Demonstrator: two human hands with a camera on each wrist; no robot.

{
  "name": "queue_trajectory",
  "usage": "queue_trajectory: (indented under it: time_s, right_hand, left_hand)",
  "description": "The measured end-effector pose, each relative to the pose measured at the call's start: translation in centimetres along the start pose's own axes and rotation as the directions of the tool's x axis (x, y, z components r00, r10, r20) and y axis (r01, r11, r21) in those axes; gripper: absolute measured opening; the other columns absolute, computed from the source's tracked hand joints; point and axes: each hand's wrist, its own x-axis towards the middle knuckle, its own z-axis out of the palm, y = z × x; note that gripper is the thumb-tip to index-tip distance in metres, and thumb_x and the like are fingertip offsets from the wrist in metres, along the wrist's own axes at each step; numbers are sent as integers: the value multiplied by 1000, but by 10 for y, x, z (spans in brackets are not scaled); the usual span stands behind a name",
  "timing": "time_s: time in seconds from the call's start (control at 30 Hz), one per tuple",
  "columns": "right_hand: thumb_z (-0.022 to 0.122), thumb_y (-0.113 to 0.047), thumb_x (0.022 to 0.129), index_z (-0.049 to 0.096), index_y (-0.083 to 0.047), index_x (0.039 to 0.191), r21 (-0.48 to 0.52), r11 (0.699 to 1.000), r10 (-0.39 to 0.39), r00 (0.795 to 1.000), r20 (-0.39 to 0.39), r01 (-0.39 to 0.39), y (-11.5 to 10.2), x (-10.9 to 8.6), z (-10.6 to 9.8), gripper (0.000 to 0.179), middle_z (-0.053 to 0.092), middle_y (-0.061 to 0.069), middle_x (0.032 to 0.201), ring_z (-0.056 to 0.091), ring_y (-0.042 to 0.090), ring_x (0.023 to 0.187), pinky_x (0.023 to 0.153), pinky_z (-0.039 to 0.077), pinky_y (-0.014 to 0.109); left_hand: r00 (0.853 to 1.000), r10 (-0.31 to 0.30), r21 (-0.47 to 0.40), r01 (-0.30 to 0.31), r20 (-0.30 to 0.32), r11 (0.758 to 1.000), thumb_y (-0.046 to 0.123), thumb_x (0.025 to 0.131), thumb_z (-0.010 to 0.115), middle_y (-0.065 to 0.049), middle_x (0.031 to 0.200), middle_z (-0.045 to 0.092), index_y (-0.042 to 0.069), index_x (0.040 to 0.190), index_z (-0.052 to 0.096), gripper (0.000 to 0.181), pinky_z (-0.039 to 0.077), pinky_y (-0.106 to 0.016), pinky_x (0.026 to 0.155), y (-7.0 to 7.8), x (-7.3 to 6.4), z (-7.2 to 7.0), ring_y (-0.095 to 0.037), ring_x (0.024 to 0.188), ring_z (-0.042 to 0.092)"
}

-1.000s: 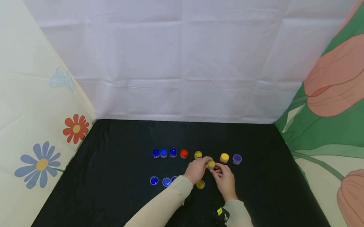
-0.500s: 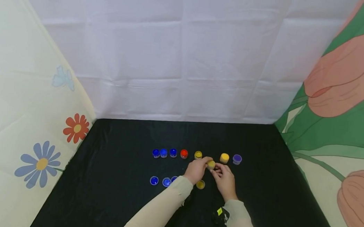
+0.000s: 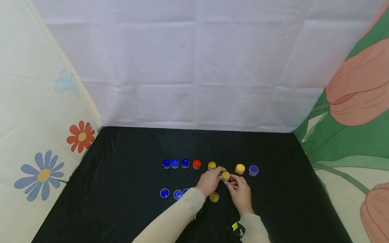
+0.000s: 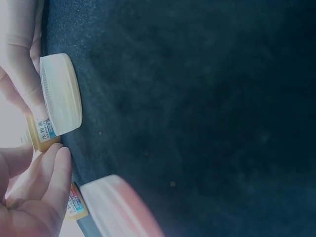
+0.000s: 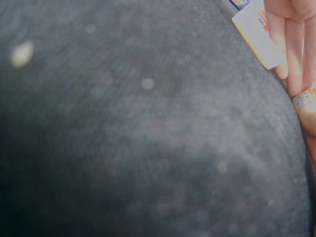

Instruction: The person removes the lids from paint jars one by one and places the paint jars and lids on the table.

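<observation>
Yellow round plastic jar (image 3: 225, 176), pinched.
Fingers of left hand (image 3: 208, 182) and right hand (image 3: 239, 193) grip it, probably for lid-turning; steadiness needed next.

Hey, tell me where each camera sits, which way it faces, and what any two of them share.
Head: worn on the head, facing forward and down at the black cloth; the left hand, right hand and both sleeves show.
Left wrist: worn on that wrist, looking across black cloth; fingers of both hands show at the left edge.
Right wrist: worn on that wrist, filled mostly by blurry black cloth; fingers show at the upper right.
Shared: head and left wrist both show the held pot.
</observation>
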Motion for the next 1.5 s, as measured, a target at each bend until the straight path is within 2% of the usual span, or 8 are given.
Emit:
queue_trajectory:
  time_s: [0.27,0.43,0.57,0.8,0.93,1.13,1.2,1.5]
  right_hand:
    - [77,-3,89,69,4,114,-3,1000,6,1000,-5,-6,0,0,0,27,64,14,103,65,24,87,77,58,27]
    - [76,-3,90,69,4,115,-4,1000,9,1000,4,-9,-1,0,0,27,64,16,104,65,26,89,78,58,30]
    - [76,-3,90,68,4,115,-5,1000,11,1000,7,-11,-1,1,0,28,63,16,104,65,26,89,78,58,31]
    - [77,-4,89,69,4,114,-7,1000,9,1000,-2,-9,-2,0,-1,27,64,14,103,65,25,87,77,58,29]
    - [77,-3,90,69,3,114,-5,1000,5,1000,-7,-5,-2,-1,-1,26,64,14,103,64,24,87,76,58,27]
    - [77,-2,89,69,4,115,-7,1000,3,1000,-7,-3,-1,1,-1,28,64,15,103,66,26,88,77,58,27]
    - [77,-2,89,69,4,114,-9,1000,1,1000,-9,-1,0,1,-1,28,64,15,103,66,26,88,77,57,26]
    - [78,-2,88,70,4,113,-2,1000,-17,1000,-23,17,-1,0,0,27,64,15,102,65,26,86,75,57,23]
  left_hand:
    - [1000,-14,-18,14,5,1000,17,105,57,-4,121,70,17,131,57,26,55,-34,90,-1,0,1,-15,100,67]
    - [999,34,39,-34,-5,999,15,105,56,-3,115,70,20,138,59,33,54,-31,83,-2,1,1,-13,85,62]
    - [999,42,46,-41,-2,998,15,105,56,-2,105,69,20,135,61,31,51,-28,77,-3,1,1,-13,76,55]
    - [1000,11,3,-11,-3,1000,19,105,57,-3,116,70,16,130,60,25,55,-32,86,-2,0,1,-14,92,65]
    - [1000,-15,-37,14,-9,999,22,104,59,-3,116,70,15,124,58,22,55,-31,86,0,-1,0,-13,94,67]
    - [999,52,57,-51,-15,997,17,105,56,-5,113,70,19,135,59,30,55,-33,84,0,-1,-1,-16,88,64]
    - [997,71,68,-70,-21,995,16,105,56,-5,112,70,19,135,60,30,54,-33,83,0,-1,-1,-17,87,63]
    - [1000,5,-32,-5,5,999,18,105,56,-4,119,70,14,127,57,22,55,-33,90,-2,-1,-1,-15,100,67]
